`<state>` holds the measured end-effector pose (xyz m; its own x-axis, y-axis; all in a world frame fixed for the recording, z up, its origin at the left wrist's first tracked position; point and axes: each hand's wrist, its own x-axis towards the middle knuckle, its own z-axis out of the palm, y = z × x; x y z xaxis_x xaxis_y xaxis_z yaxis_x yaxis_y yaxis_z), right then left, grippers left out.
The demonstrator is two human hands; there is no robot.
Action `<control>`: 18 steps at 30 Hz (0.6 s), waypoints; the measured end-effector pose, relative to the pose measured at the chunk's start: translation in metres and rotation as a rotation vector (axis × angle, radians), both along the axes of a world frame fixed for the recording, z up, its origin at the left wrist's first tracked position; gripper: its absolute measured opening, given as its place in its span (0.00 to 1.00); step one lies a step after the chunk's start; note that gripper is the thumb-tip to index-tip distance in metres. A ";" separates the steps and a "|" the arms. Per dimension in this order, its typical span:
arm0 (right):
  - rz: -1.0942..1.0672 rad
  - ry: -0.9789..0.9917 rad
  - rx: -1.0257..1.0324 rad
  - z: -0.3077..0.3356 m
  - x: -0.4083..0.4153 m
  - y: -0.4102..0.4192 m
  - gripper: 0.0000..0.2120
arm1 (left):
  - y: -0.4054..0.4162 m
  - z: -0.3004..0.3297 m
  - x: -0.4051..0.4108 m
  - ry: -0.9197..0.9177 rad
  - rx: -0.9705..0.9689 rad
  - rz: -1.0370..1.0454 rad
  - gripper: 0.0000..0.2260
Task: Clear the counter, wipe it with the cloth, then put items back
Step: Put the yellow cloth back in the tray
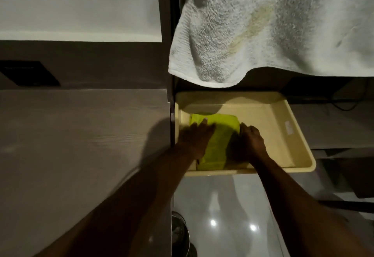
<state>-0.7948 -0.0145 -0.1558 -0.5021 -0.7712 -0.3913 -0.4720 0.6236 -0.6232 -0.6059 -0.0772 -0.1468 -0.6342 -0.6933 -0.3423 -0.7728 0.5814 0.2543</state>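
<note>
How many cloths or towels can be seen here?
2. A folded yellow-green cloth lies in the cream tray under both hands, left hand and right hand. A white towel hangs above the tray. Others may be hidden.

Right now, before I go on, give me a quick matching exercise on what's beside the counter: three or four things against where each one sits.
Things:
1. yellow-green cloth
2. white towel
3. cream tray
4. left hand

Places:
A. hanging above the tray
B. right of the counter, under the towel
C. lying inside the tray
D. resting on the cloth's left part

Pairs: 1-C, 2-A, 3-B, 4-D
</note>
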 end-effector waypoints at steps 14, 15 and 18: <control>0.512 0.436 0.151 0.036 0.072 -0.011 0.30 | 0.012 0.040 0.080 0.108 -0.209 0.102 0.25; 0.492 0.401 0.096 0.045 0.093 -0.011 0.31 | 0.015 0.045 0.103 0.180 -0.184 0.137 0.25; 0.485 0.283 -0.113 0.079 0.173 -0.017 0.31 | 0.029 0.062 0.198 0.319 -0.089 0.417 0.26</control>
